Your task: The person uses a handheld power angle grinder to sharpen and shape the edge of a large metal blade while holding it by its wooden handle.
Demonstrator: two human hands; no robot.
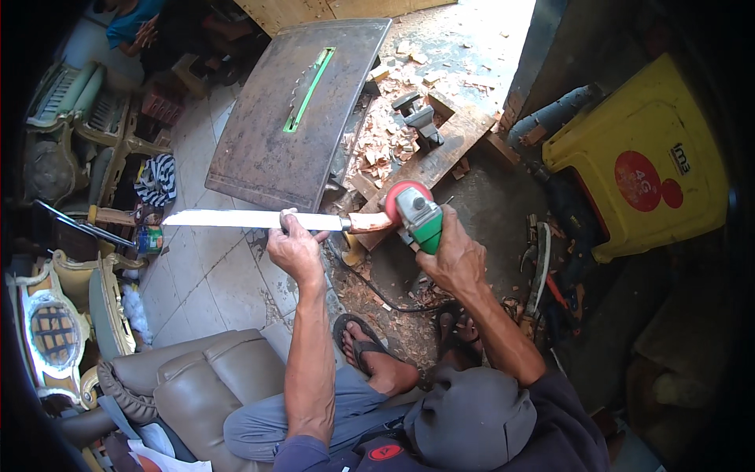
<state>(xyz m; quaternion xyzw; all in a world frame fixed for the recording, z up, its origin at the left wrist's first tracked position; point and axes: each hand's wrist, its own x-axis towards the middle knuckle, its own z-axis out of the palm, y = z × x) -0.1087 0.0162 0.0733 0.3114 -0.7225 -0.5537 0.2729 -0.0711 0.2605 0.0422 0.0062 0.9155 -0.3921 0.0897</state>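
A long machete with a bright, straight blade [224,219] and a reddish wooden handle [368,223] lies level across the middle, its tip toward the left. My left hand [294,248] is closed round the blade close to the handle. My right hand [456,259] grips a green and grey angle grinder [425,228] by its body. Its round red disc [403,190] meets the end of the wooden handle, or sits just over it; I cannot tell whether they touch. The grinder partly hides the handle's end.
A dark saw table [259,102] with a green-edged slot and toothed blade stands ahead. Right of it are a metal vise [425,122] and wood chips [381,145]. A power cord [377,293] crosses the floor. A yellow plastic stool [582,145] stands right; another person [141,27] is far left.
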